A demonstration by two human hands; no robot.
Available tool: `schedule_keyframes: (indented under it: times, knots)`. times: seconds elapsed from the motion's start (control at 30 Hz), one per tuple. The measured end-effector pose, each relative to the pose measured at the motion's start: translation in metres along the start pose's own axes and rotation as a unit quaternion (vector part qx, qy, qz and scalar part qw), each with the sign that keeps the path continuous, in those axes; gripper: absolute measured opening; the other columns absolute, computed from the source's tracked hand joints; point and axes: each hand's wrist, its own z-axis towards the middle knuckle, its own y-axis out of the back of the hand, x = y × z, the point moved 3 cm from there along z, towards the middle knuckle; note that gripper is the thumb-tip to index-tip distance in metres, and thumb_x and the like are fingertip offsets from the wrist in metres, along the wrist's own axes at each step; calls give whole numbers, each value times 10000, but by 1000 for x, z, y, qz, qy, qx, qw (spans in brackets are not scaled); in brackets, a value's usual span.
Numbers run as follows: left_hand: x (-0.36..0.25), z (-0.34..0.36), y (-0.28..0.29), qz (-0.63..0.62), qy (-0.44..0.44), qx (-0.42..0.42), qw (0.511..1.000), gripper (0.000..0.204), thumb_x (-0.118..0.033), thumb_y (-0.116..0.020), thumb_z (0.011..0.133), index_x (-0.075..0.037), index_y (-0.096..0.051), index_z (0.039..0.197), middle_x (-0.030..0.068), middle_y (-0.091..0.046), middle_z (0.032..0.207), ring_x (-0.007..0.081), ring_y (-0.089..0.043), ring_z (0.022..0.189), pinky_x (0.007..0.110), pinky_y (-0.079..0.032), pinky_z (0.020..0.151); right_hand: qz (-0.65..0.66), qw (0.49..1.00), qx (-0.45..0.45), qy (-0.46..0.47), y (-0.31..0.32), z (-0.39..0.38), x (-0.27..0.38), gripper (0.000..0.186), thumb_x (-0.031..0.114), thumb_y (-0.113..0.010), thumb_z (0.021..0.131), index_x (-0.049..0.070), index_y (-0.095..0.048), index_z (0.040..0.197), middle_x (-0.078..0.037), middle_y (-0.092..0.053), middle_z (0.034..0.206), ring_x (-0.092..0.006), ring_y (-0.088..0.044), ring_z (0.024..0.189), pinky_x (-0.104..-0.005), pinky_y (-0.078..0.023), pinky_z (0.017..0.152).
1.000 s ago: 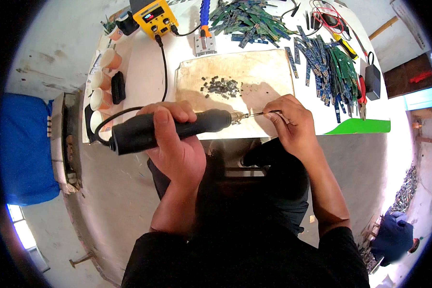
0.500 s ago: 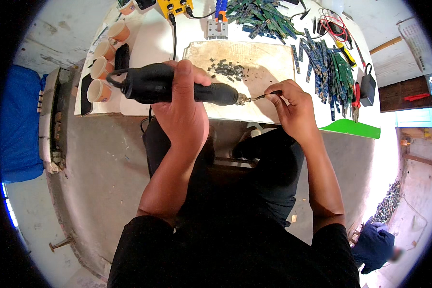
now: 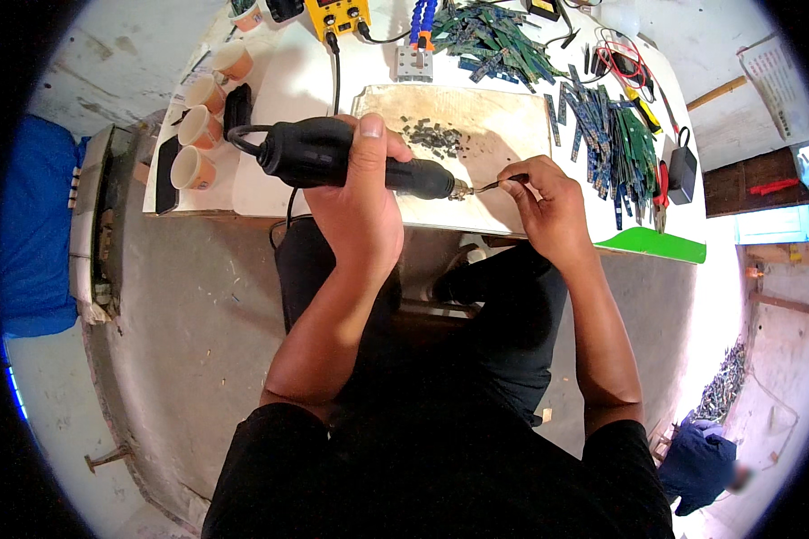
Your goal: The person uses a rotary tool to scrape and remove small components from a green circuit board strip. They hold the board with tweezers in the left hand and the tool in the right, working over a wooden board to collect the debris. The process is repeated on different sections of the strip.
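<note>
My left hand [image 3: 364, 202] is wrapped round the thick black handle of a hot air gun [image 3: 310, 154], thumb on top, with a cable leaving its rear end. The gun's metal nozzle points right, toward dark tweezers [image 3: 487, 187] pinched in my right hand [image 3: 553, 205]. Tweezer tips and nozzle nearly meet above the near edge of a stained pale board [image 3: 503, 112]. Whether the tips grip anything is too small to tell. Beyond the gun, several small black chips [image 3: 436, 136] lie scattered on the board.
Thin green circuit strips lie in a far pile [image 3: 490, 40] and a right-hand pile [image 3: 611, 135]. Paper cups [image 3: 193, 168] line the left side. A yellow control station [image 3: 337, 18] stands at the back. Red-handled pliers [image 3: 662, 184] and a black adapter [image 3: 683, 171] sit at right.
The whole view has shifted slightly, with the table's things now a little lower and the left side farther right. Both hands keep their holds, nozzle and tweezers still close together.
</note>
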Motion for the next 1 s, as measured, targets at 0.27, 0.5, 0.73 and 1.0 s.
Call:
schedule_keyframes:
  times: [0.27, 0.5, 0.73, 1.0]
  knots:
    - [-2, 1, 0, -15, -4, -3, 1000, 157, -119, -680, 945, -43, -544, 924, 70, -620, 728, 160, -600, 686, 301, -494, 718, -13, 1000, 1, 16, 0, -1, -1, 108, -45, -691, 865, 18, -670, 951, -125, -680, 890, -253, -653, 786, -308, -492, 685]
    - [0, 1, 1, -22, -3, 2, 1000, 154, -114, -679, 946, -47, -541, 931, 72, -620, 728, 161, -600, 682, 299, -489, 714, 0, 1000, 3, 2, 0, 0, 0, 111, -24, -704, 833, 23, -685, 932, -144, -678, 896, -326, -654, 829, -370, -519, 737]
    - [-1, 1, 0, -25, 0, -2, 1000, 156, -119, -678, 947, -49, -541, 931, 72, -618, 729, 159, -599, 687, 298, -486, 715, -2, 1000, 4, -9, -1, -1, 0, 124, -38, -703, 833, 27, -687, 937, -145, -673, 888, -320, -649, 811, -351, -514, 715]
    - [-1, 1, 2, -24, 5, -5, 1000, 157, -125, -682, 946, -49, -545, 946, 70, -617, 735, 160, -599, 689, 301, -486, 710, -9, 1000, 7, -7, -1, -1, 0, 126, -36, -694, 837, 25, -688, 947, -148, -680, 906, -325, -655, 830, -363, -517, 727]
